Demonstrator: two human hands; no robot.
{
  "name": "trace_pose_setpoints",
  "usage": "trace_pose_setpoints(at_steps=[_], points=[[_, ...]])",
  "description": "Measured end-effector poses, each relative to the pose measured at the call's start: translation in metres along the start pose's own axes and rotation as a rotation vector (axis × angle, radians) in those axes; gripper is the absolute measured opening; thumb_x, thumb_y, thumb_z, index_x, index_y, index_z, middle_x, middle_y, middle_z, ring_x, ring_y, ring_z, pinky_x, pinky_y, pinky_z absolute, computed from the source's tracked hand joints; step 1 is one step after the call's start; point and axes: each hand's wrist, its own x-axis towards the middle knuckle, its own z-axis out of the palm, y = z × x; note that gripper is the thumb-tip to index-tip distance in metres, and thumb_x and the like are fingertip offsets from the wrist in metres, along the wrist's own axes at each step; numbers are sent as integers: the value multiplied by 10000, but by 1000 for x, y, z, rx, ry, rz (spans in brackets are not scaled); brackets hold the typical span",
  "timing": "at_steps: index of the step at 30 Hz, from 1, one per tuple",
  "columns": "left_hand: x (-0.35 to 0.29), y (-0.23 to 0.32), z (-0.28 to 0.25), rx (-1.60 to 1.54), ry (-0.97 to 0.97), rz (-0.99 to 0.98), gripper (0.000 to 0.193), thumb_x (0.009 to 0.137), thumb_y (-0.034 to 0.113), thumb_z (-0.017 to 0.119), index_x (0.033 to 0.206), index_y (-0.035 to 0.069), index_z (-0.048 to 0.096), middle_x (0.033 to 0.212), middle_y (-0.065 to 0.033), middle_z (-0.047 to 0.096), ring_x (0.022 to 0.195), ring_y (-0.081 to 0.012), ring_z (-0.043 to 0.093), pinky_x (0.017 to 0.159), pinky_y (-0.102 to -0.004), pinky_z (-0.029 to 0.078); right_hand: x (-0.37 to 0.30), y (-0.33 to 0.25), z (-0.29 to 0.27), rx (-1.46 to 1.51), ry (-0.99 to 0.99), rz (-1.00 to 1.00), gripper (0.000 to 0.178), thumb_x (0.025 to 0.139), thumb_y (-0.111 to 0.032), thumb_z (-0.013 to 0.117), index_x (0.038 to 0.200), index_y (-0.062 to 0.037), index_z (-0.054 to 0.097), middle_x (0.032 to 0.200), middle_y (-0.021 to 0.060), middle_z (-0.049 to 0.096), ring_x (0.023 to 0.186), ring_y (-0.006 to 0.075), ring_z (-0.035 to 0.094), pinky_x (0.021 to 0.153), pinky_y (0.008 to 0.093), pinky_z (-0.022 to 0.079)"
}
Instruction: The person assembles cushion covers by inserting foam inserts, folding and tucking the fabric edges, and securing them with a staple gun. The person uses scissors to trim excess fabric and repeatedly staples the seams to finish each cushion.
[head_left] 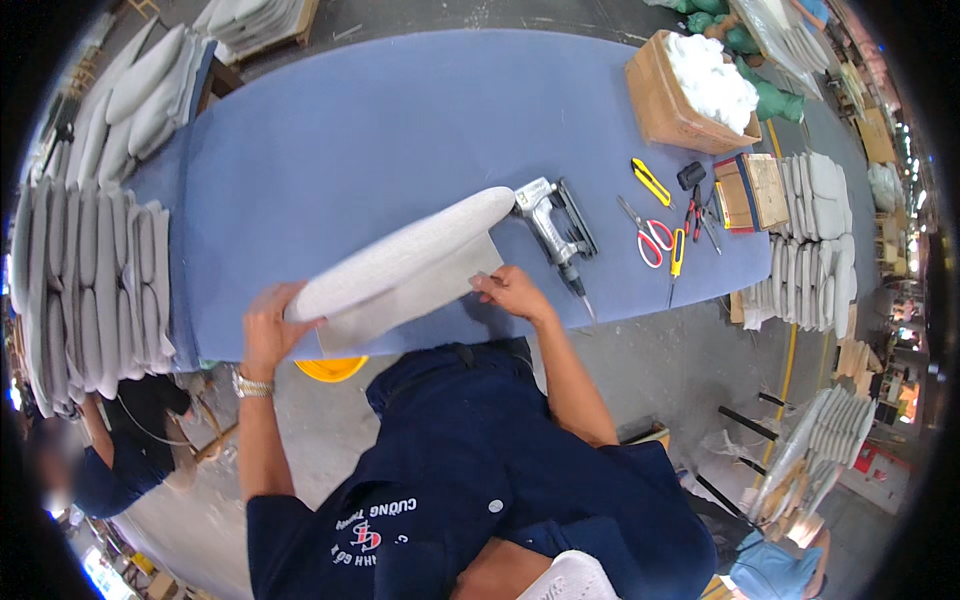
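A long, light grey upholstered pad [410, 247] is tilted up over the near side of the blue-covered table [350, 110]. A loose fabric flap [425, 292] hangs from its near side. My left hand [272, 322] grips the pad's left end, thumb on the near face and fingers partly hidden behind. At the flap's right end, my right hand [510, 293] pinches the fabric edge. Just right of the pad lies a silver staple gun [552, 225] with a hose fitting pointing toward me.
Red-handled scissors [650, 238], a yellow utility knife [651, 182], a yellow screwdriver [678, 252] and pliers [693, 212] lie on the right. Behind them stands a cardboard box [660, 110] of white stuffing. Stacked grey pads [95, 290] rise at left. Another person [130, 450] is at lower left.
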Motion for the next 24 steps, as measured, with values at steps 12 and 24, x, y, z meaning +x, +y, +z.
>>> trace_pose_setpoints(at_steps=[12, 24], points=[[109, 134, 72, 88, -18, 82, 757, 848, 708, 663, 1209, 43, 692, 948, -158, 742, 835, -335, 735, 733, -434, 579, 52, -181, -74, -1092, -163, -607, 808, 720, -257, 898, 1448, -144, 565, 1481, 144, 571, 1283, 369, 598, 1023, 499, 508], [161, 101, 64, 4, -265, 25, 734, 924, 695, 580, 1284, 61, 662, 950, -192, 755, 833, -356, 742, 681, -478, 585, 92, -152, -51, -891, 5, -714, 807, 726, -279, 893, 1459, -180, 570, 1495, 123, 557, 1318, 342, 558, 1041, 493, 487]])
